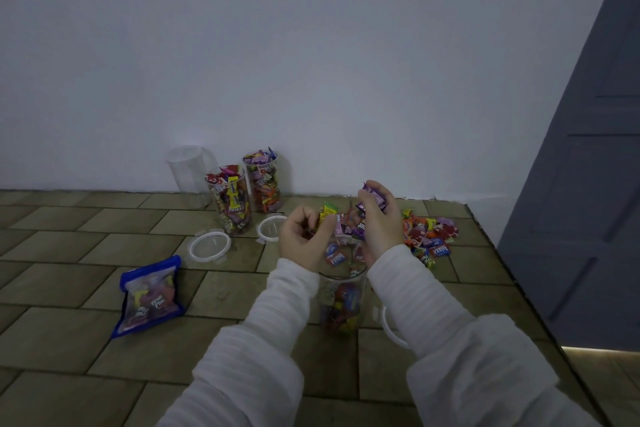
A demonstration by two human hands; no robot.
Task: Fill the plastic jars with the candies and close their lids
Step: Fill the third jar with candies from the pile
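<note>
We are mid-fill on the near jar [342, 302], at six o'clock, partly full and lidless. Both hands hang above its mouth: our right hand [379, 218] curls around purple candies [374, 196], our left hand [302, 239] pinches a few. Next, we judge, release them squarely over the opening.

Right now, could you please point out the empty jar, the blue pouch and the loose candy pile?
empty jar [191, 173]: head view, clear side wall.
blue pouch [151, 295]: head view, clear front.
candy pile [429, 236]: head view, middle.
</note>
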